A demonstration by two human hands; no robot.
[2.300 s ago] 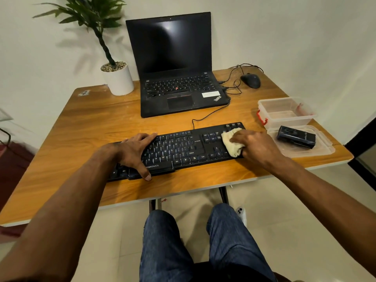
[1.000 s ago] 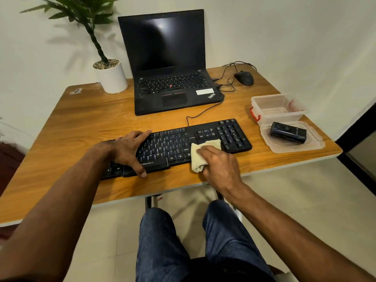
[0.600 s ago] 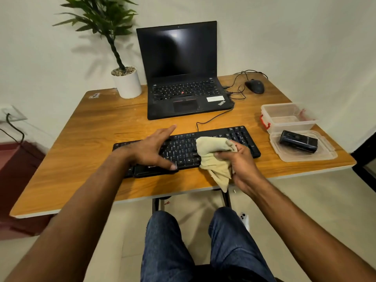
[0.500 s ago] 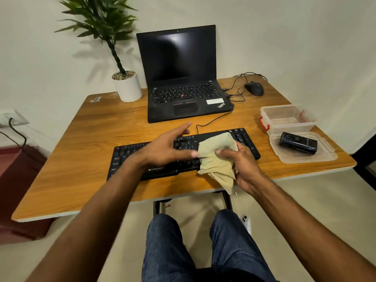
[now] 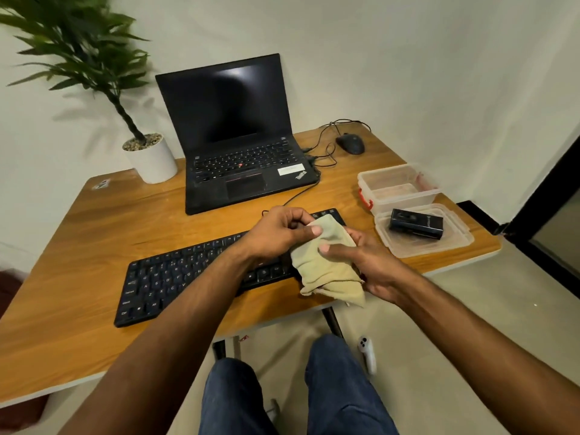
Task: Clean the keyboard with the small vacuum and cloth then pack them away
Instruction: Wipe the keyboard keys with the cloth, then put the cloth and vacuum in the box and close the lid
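- Both hands raised above the right part of the keyboard [image 5: 201, 271], holding the cloth [image 5: 326, 265] between them.
- Left hand [image 5: 279, 233]: fingers curled, thumb and forefinger pinching the cloth's upper edge. The other fingertips are tucked under and out of sight.
- Right hand [image 5: 361, 262]: thumb lies across the front of the cloth, palm and fingers behind it. Those fingers are hidden by the fabric, so how far they curl cannot be told.
- Cloth is beige, bunched, its lower corners hanging loose past the near edge of the table [image 5: 78, 246]. Whether it touches the keys cannot be told.
- Keyboard is black, lying at an angle on the wooden table. Its right end is mostly covered by hands and cloth; only the far corner shows. Key legends are blurred.
- Small vacuum [image 5: 416, 223]: a dark block lying on the clear lid [image 5: 439, 243] at the table's right edge. Details are too dark to make out.
- Clear container [image 5: 398, 186] with red clips sits just behind the lid.
- Laptop [image 5: 238, 146] is open, screen dark. Mouse [image 5: 350, 143] and tangled cable sit to its right.
- Potted plant [image 5: 150, 158] at the back left, leaves cut off by the frame.
- A white object [image 5: 367, 353] lies on the floor under the table, identity unclear.
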